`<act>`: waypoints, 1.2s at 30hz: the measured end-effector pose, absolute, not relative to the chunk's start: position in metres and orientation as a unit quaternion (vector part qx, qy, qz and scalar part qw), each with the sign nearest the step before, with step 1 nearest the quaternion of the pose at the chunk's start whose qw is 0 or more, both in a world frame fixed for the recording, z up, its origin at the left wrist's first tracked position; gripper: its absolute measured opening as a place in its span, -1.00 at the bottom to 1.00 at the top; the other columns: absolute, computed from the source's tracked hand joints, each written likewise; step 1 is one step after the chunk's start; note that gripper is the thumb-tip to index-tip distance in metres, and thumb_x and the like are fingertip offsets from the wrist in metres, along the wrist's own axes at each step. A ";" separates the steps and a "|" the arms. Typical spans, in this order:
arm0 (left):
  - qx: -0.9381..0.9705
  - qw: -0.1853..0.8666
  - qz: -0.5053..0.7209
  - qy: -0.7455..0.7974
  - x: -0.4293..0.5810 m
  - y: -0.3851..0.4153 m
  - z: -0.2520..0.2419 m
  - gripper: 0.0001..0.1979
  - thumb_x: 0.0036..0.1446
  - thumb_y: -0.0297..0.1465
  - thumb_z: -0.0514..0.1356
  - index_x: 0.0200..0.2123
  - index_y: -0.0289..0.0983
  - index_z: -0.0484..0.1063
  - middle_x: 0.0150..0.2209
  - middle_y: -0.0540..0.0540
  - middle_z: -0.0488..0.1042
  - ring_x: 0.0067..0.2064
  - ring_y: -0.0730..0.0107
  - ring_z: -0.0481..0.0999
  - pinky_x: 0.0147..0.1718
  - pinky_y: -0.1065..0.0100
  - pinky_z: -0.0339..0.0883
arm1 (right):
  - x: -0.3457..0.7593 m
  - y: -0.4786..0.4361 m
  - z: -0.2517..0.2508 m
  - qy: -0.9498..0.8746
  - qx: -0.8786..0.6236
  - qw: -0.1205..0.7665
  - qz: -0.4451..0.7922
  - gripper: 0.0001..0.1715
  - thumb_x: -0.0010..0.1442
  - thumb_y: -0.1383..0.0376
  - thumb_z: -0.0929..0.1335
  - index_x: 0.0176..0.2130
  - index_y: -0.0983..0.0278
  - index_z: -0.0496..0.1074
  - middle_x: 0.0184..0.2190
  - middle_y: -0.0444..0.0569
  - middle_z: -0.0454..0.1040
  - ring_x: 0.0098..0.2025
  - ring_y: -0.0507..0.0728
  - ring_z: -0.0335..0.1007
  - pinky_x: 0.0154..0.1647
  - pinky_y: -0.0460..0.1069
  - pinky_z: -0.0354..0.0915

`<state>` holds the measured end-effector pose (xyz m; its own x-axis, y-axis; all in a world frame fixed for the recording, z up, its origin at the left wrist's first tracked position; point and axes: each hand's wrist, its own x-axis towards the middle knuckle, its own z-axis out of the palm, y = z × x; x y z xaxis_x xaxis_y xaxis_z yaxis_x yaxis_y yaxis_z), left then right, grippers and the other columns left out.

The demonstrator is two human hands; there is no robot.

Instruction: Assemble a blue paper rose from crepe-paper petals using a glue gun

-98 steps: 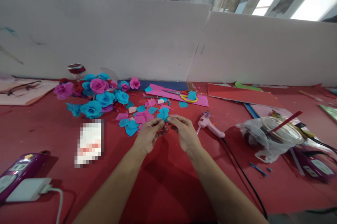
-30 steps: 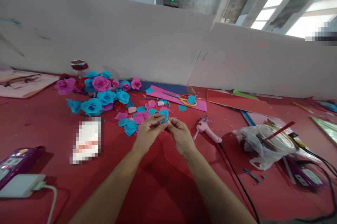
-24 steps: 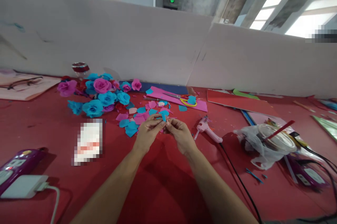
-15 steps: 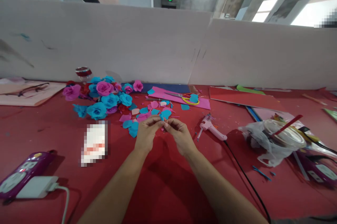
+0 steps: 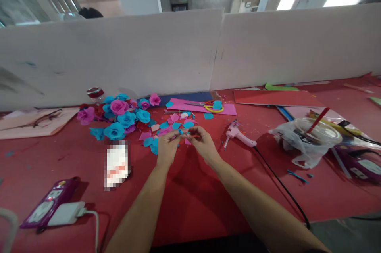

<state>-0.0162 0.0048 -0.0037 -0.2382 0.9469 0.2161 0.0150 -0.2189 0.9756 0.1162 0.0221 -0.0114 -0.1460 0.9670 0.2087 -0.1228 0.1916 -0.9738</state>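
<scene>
My left hand [image 5: 166,148] and my right hand [image 5: 203,143] meet over the red table [image 5: 190,197], fingertips pinched together on a small blue paper piece [image 5: 180,131] held between them. Just beyond the hands lies a scatter of blue and pink cut paper petals [image 5: 166,128]. A cluster of finished blue and pink paper roses [image 5: 119,116] sits to the left of the petals.
A pink glue gun [image 5: 239,136] with a black cord lies to the right of my hands. Scissors [image 5: 208,106] rest on a pink sheet at the back. A plastic bag with a lidded cup [image 5: 312,138] sits at right, a purple power strip [image 5: 50,203] at front left. White partition boards close off the back.
The view has tilted and shifted. My hands stay joined, and the blue piece between them looks smaller and more rolled than before.
</scene>
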 end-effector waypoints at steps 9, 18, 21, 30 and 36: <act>0.454 0.244 0.607 0.604 -0.021 0.008 -0.013 -0.90 -0.15 -0.38 0.30 -0.47 -0.24 0.58 -0.51 0.01 0.55 -0.40 0.37 0.48 -0.32 0.37 0.33 | 0.120 0.015 0.004 -0.622 -0.365 0.539 0.435 -0.75 -0.03 0.27 0.41 -0.27 0.25 0.43 -0.29 -0.05 0.50 -0.27 0.08 0.38 -0.21 -0.01 0.28; 0.546 0.092 0.574 0.604 -0.009 0.002 -0.016 -0.87 -0.16 -0.53 0.26 -0.50 -0.19 0.56 -0.43 -0.05 0.58 -0.31 0.24 0.51 -0.12 0.19 0.30 | 0.114 0.010 0.001 -0.626 -0.380 0.563 0.384 -0.89 0.02 0.29 0.40 -0.36 0.26 0.49 -0.40 -0.06 0.49 -0.35 0.08 0.37 -0.29 -0.02 0.27; 0.589 0.094 0.573 0.562 -0.006 0.001 -0.020 -0.89 -0.05 -0.45 0.25 -0.41 -0.19 0.58 -0.36 -0.08 0.59 -0.27 0.24 0.51 -0.10 0.18 0.29 | 0.117 0.014 -0.001 -0.616 -0.376 0.576 0.384 -0.93 0.02 0.30 0.39 -0.40 0.25 0.49 -0.43 -0.08 0.48 -0.36 0.08 0.36 -0.30 -0.02 0.27; 0.543 0.219 0.572 0.574 -0.002 0.005 -0.011 -0.87 -0.07 -0.48 0.21 -0.48 -0.19 0.57 -0.38 -0.05 0.57 -0.28 0.26 0.51 -0.17 0.23 0.35 | 0.120 0.015 0.004 -0.599 -0.340 0.589 0.422 -0.63 -0.06 0.32 0.42 -0.18 0.23 0.43 -0.31 -0.08 0.49 -0.32 0.07 0.36 -0.24 -0.03 0.29; 0.434 0.254 0.673 0.542 -0.004 0.004 -0.011 -0.94 -0.20 -0.37 0.33 -0.58 -0.24 0.53 -0.34 -0.06 0.50 -0.25 0.32 0.47 -0.23 0.30 0.35 | 0.120 0.021 -0.006 -0.633 -0.332 0.558 0.422 -0.76 0.11 0.30 0.28 -0.19 0.24 0.43 -0.23 0.00 0.51 -0.19 0.12 0.41 -0.13 0.02 0.31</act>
<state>-0.0037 0.0037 -0.0112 -0.4945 0.8125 0.3089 0.1293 -0.2827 0.9505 0.1205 0.0210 -0.0064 -0.1578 0.8908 0.4261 -0.0516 0.4235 -0.9044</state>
